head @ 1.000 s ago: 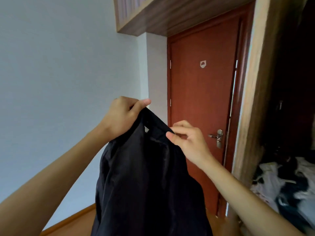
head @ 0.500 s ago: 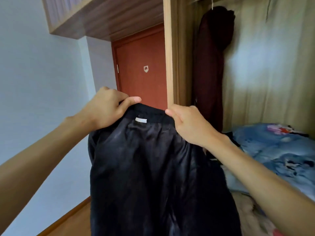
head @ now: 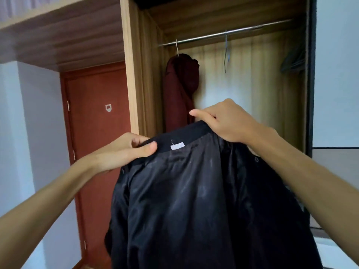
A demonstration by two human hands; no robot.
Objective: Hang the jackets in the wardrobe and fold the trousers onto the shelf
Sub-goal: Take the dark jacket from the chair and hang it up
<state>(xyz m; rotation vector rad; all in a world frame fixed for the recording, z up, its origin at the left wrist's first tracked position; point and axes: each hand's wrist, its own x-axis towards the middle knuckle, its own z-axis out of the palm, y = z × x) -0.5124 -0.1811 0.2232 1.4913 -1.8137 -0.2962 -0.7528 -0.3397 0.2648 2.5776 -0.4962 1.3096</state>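
A black jacket (head: 194, 200) with a shiny lining and a small white label hangs in front of me, held up by its collar. My left hand (head: 126, 150) pinches the collar's left end. My right hand (head: 227, 123) grips the collar's right end, a little higher. Behind it stands the open wardrobe (head: 134, 74) with a metal rail (head: 223, 34). A dark red jacket (head: 180, 90) hangs on a hanger at the rail's left end. An empty wire hanger (head: 226, 53) hangs near the rail's middle. The jacket hides the wardrobe's lower part.
A red-brown door (head: 97, 133) stands closed to the left of the wardrobe, under a wooden overhead cupboard (head: 58, 35). Dark hangers (head: 293, 61) sit at the rail's right end. A white wall lies on the far right.
My view has swung right from the door to the wardrobe's inside. Both hands have spread the black jacket's collar wide and lifted it toward the rail.
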